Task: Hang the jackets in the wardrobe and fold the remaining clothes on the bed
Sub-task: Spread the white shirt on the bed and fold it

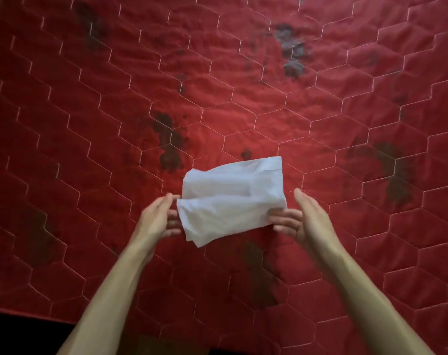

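The red quilted bedspread (pixel 320 111) runs wide and bare on every side of the cloth, its near edge showing at lower left against dark floor (pixel 18 334). A small white folded garment (pixel 230 198), creased and layered, sits mid-bed between both hands. The left hand (pixel 161 219) and right hand (pixel 305 221) flank its short ends, fingers loosely straight, fingertips touching the edges, gripping nothing.
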`<action>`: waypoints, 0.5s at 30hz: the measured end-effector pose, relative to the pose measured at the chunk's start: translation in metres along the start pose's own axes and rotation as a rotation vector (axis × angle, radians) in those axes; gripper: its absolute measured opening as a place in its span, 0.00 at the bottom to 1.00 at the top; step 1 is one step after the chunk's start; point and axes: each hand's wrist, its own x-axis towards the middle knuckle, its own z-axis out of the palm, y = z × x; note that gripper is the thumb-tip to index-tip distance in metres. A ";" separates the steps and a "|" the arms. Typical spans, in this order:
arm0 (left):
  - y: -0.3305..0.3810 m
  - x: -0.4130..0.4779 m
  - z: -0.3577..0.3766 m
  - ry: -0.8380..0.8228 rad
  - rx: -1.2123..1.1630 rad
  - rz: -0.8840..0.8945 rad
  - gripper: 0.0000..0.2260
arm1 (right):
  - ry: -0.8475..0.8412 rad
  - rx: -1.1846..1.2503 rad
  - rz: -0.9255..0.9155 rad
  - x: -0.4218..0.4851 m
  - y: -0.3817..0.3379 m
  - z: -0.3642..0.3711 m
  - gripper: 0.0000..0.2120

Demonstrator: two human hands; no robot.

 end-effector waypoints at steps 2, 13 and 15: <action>0.007 0.016 0.011 0.143 0.068 0.076 0.14 | 0.083 -0.174 -0.102 0.017 -0.003 0.006 0.22; -0.031 0.055 0.098 0.488 0.604 0.528 0.39 | 0.110 -1.106 -0.829 0.089 0.043 0.056 0.30; -0.030 0.055 0.094 0.486 0.323 0.272 0.48 | 0.244 -1.068 -0.723 0.101 0.035 0.056 0.35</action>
